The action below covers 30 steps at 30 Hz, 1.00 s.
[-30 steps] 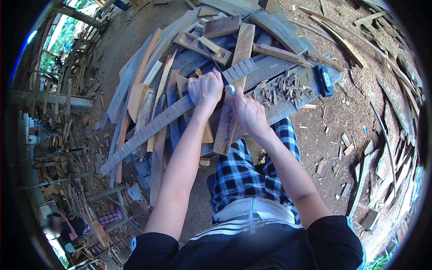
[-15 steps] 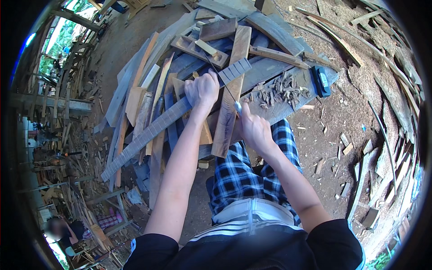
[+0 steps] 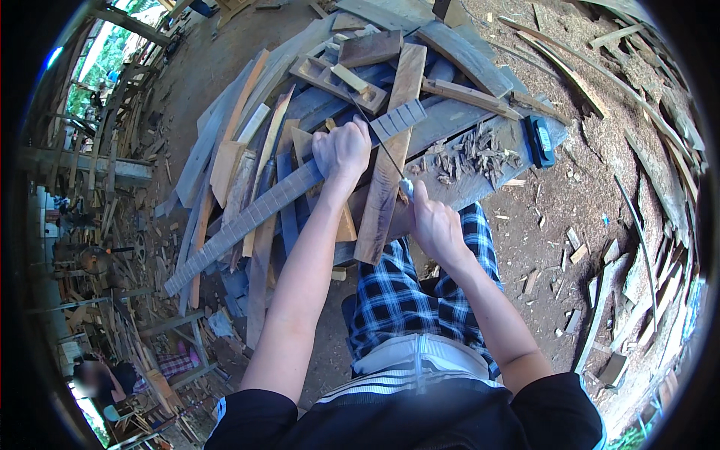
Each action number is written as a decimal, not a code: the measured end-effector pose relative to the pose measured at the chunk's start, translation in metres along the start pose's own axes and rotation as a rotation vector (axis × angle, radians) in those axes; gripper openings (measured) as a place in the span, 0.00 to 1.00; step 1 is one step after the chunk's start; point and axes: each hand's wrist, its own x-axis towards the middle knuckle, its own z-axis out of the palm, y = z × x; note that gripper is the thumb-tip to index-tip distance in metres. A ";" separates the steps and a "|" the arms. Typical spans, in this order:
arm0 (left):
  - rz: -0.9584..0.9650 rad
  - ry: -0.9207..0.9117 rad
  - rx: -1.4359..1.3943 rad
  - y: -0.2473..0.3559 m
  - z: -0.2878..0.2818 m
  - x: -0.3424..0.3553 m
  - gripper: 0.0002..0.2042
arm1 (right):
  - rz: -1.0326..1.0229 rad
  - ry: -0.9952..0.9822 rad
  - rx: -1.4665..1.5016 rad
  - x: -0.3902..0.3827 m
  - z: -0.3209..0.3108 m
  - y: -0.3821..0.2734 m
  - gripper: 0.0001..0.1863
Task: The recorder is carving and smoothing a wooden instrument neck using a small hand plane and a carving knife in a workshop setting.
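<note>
Step in hand: looks like you're working a cut line across the slotted strip [image 3: 255, 216] with the thin tool [image 3: 388, 155]; can't tell if it's a file or a narrow saw.
Strip: long wood, dark lines across it, slanting from lower left to upper right over the wood pile [image 3: 259, 139]; its upper end lies over the brown plank [image 3: 377, 206].
Left hand [image 3: 341, 152]: closed in a fist over the strip near its upper end, clamping it from above.
Right hand [image 3: 439, 229]: fingers curled around the pale handle [image 3: 406, 187], on your near side of the strip.
Tool: shaft crosses the strip just right of your left fist, tip pointing away toward the hollow wooden block [image 3: 337, 81]. Pressure on the wood: can't tell.
Next move: calls for a straight stroke along the shaft's line, strip pinned, 1 cut line at a time.
Watch: left knuckles sit right beside the shaft; a sideways slip could catch them. The pile under the strip is uneven, so it may rock.
Off to the right: wood scraps [image 3: 480, 156] on the board, dark case [image 3: 539, 142] at its end; neither is in the tool's path.
</note>
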 end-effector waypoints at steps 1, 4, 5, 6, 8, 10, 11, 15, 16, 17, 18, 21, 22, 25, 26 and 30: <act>0.013 0.001 -0.008 0.005 -0.001 0.000 0.28 | 0.008 -0.005 -0.003 0.001 -0.002 0.001 0.12; 0.022 -0.018 -0.014 0.008 0.000 0.001 0.28 | -0.046 0.086 -0.010 0.036 0.000 -0.006 0.10; 0.026 -0.010 -0.010 0.008 0.001 0.002 0.28 | -0.042 0.093 -0.011 0.042 0.003 -0.006 0.10; 0.019 -0.022 -0.019 0.010 0.002 0.003 0.28 | -0.073 0.135 -0.026 0.046 0.006 -0.005 0.10; 0.011 0.011 0.004 0.002 0.006 0.000 0.28 | -0.085 0.115 -0.057 0.041 0.007 -0.008 0.11; -0.004 0.034 0.026 0.000 0.007 -0.002 0.27 | -0.058 0.061 -0.027 0.016 0.003 -0.002 0.11; -0.010 0.036 0.026 0.001 0.005 -0.001 0.27 | -0.020 -0.001 0.004 0.003 0.002 0.002 0.12; 0.026 0.005 -0.015 0.007 -0.001 0.000 0.27 | -0.036 0.073 -0.048 0.014 0.000 0.001 0.10; 0.023 0.003 -0.012 0.007 0.000 0.001 0.27 | -0.065 0.106 -0.039 0.029 0.002 -0.004 0.09; 0.026 0.001 -0.011 0.007 0.001 0.001 0.27 | -0.058 0.111 -0.040 0.041 0.005 -0.005 0.09; 0.035 0.002 -0.014 0.009 0.003 0.001 0.27 | -0.083 0.158 -0.029 0.052 0.008 -0.005 0.08; 0.016 -0.013 -0.008 0.005 0.004 0.001 0.27 | -0.113 0.209 -0.005 0.045 0.011 -0.006 0.09; -0.005 -0.019 0.002 0.002 0.004 0.000 0.27 | -0.061 0.129 -0.024 0.033 0.011 -0.006 0.09; -0.014 -0.026 0.010 0.001 0.001 -0.002 0.27 | 0.021 -0.004 -0.015 0.004 -0.001 -0.004 0.11; -0.008 -0.012 0.006 0.003 -0.001 -0.001 0.28 | 0.012 -0.005 -0.021 0.003 -0.002 -0.002 0.11; 0.018 0.001 -0.008 0.013 -0.001 0.000 0.28 | -0.045 0.089 -0.052 0.044 0.003 -0.002 0.10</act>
